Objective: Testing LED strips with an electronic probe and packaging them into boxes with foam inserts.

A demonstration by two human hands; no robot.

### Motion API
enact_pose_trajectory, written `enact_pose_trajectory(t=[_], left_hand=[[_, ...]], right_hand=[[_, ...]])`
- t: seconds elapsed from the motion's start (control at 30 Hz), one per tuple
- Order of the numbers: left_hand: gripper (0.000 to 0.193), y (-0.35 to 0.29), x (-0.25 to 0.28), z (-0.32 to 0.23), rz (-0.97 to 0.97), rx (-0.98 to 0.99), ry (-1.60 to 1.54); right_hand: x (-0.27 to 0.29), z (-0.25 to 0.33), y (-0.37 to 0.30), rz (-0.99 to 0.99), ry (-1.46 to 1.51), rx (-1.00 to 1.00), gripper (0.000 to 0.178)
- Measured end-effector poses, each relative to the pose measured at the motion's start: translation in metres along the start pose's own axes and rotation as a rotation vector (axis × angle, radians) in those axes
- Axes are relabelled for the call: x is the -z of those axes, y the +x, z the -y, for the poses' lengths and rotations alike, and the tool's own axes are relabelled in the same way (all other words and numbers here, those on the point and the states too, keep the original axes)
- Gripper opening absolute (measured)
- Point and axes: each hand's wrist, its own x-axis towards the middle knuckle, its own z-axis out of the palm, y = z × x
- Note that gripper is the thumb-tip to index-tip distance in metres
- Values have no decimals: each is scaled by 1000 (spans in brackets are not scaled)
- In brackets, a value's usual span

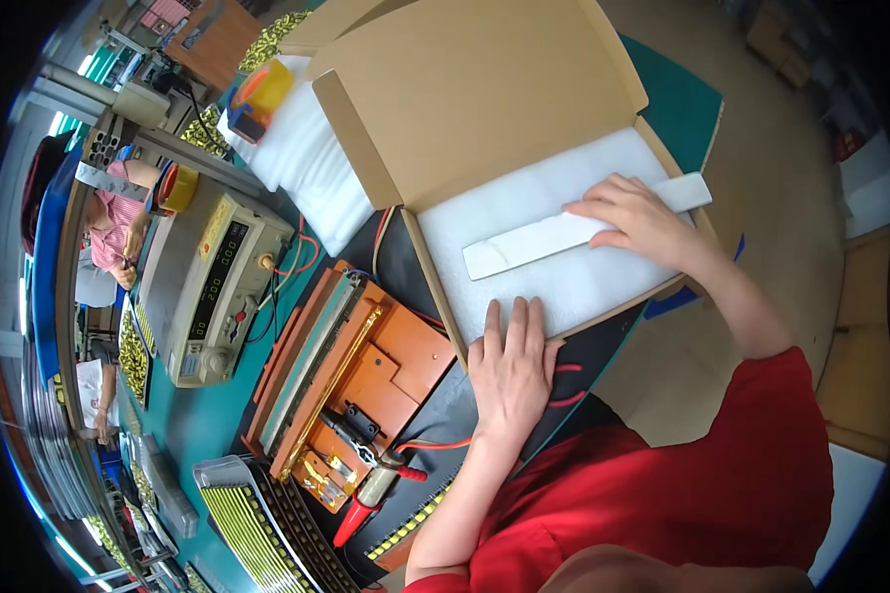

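Observation:
A long, flat white bar (534,245) lies slantwise over white foam sheeting (445,229) in an open cardboard box (504,89). Its right end reaches across the box's right side. My right hand (638,219) grips the bar near its middle, thumb on the near side and fingers over the far side. At the box's near left corner, my left hand (509,366) lies flat over the rim, fingers stretched out onto the foam and holding nothing. The lid of the box stands raised behind.
Left of the box sits an orange fixture (405,346) with a red-tipped clamp (366,504) and wires. Beyond are a bench power supply (218,287), folded white foam (316,148) and a tape dispenser (259,99). Black-and-yellow strips (252,534) stand nearby. Another person (119,222) sits across the bench.

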Motion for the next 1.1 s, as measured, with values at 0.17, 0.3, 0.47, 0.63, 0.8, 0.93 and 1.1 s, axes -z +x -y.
enact_pose_trajectory(t=[0.17,0.3,0.47,0.63,0.8,0.93,1.1], left_hand=[[52,0,-2,3,-3,1,-1],[53,0,-4,2,-18,-1,5],[54,1,-4,1,-14,11,1],[54,-2,-6,3,-51,1,8],[52,-2,-8,3,-61,9,-2],[51,-2,-7,3,-73,2,-9],[51,-3,-7,3,-97,-6,0]], right_hand=[[-5,11,-5,-27,137,-25,46],[-3,13,-10,-41,144,-36,46],[4,14,-19,-75,21,-7,46],[0,3,-14,3,163,-9,46],[-3,8,-5,15,79,59,44],[-9,12,0,-6,27,89,42],[-11,11,-2,-21,8,101,42]])
